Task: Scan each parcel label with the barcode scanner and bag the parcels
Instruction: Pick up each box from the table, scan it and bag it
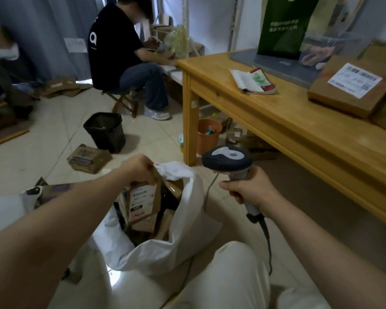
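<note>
The left hand [140, 167] gripped a labelled parcel [143, 200] by its top edge, hanging in the mouth of the white bag [187, 221]. Just beside it, the right hand [252, 189] clasped the scanner [228, 162] by its handle.

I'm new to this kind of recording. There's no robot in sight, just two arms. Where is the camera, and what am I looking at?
There is no machine here. A person wears one wide-angle camera on the head, so you look down along their own arms. The left hand grips a brown labelled parcel by its top edge in the mouth of a white bag, which already holds other parcels. The right hand grips a corded barcode scanner by its handle. On the wooden table to the right lie a flat labelled box and an open booklet. A second person sits in the background, and a black bin stands on the floor.
</note>
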A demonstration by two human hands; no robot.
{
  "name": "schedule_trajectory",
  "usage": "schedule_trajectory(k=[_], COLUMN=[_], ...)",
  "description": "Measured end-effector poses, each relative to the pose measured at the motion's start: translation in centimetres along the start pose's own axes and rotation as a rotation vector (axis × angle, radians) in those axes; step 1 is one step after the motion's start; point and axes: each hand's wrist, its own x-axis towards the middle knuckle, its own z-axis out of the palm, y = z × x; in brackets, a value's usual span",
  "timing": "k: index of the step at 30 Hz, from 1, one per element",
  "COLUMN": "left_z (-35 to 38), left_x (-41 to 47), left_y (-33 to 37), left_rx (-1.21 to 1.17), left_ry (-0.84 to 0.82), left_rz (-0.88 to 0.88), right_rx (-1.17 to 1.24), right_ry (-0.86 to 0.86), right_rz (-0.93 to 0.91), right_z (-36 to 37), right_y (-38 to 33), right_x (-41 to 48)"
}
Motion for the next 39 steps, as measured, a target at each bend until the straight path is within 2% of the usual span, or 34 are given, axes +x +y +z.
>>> schedule_trajectory(k=[5,10,12,16,19,21,24,27,33,39], left_z=[4.3,9.4,11.1,11.1,9.4,7.8,5.6,3.8,1.8,1.9], left_x=[1.0,2.3,2.5,2.0,2.3,2.0,0.7,-1.1,-6.9,-11.7], left_y=[-2.3,-3.4,-3.7,-1.2,3.9,8.5,16.2,24.0,37.6,47.9], left_rx=[0.106,0.176,0.266,0.184,0.093,0.109,0.060,0.007,-0.119,-0.257], left_ry=[-0.126,-0.297,-0.305,-0.230,-0.105,0.003,0.165,0.251,0.304,0.212], left_rz=[0.177,0.149,0.174,0.252,0.304,0.426,0.584,0.702,0.853,0.993], right_rx=[-0.010,-0.003,0.018,0.100,0.253,0.322,0.343,0.375,0.533,0.624], right_ry=[0.012,0.030,0.029,0.085,0.156,0.207,0.298,0.429,0.675,0.808], right_rz=[0.062,0.086,0.094,0.147,0.165,0.143,0.081,0.034,-0.046,-0.108], right_z=[1.1,1.7,1.7,0.8,-0.8,-2.6,-6.0,-10.2,-18.6,-25.3], right_y=[1.0,2.2,2.5,2.7,2.2,1.9,1.5,1.1,1.4,2.7], right_x=[0.8,1.5,1.6,1.8,1.4,1.0,-0.3,-2.4,-7.3,-11.9])
